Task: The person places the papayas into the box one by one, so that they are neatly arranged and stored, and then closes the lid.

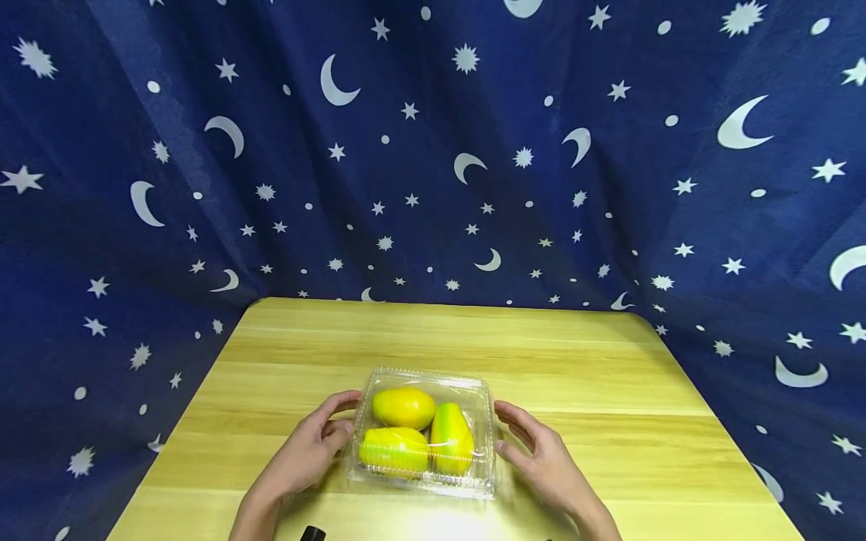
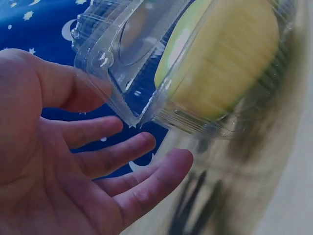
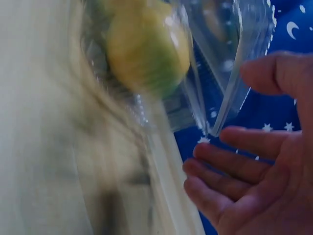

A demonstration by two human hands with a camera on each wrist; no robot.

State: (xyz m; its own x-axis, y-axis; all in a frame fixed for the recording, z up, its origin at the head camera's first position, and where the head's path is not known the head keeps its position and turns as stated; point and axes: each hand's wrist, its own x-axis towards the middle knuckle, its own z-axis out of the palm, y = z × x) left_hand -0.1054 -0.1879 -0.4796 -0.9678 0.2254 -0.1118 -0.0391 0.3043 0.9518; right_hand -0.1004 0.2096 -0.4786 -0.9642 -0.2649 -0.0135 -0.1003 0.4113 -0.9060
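A clear plastic clamshell box (image 1: 460, 385) sits on the table with three yellow-green mangoes inside: one mango (image 1: 404, 408) at the back, another mango (image 1: 395, 448) at the front left, a third mango (image 1: 452, 443) at the right. Its lid lies over them; whether it is fastened I cannot tell. My left hand (image 1: 307, 447) is at the box's left side, fingers loosely extended, the thumb (image 2: 83, 90) at the rim in the left wrist view. On the opposite side, my right hand (image 1: 541, 454) has relaxed fingers, its thumb (image 3: 269, 73) close to the plastic edge. Neither hand grips the box.
The light wooden table (image 1: 575, 353) has rounded far corners. Behind it and along both sides hangs a dark blue curtain (image 1: 419, 173) with white moons and stars. A small black object (image 1: 313, 533) pokes in at the bottom edge near the left forearm.
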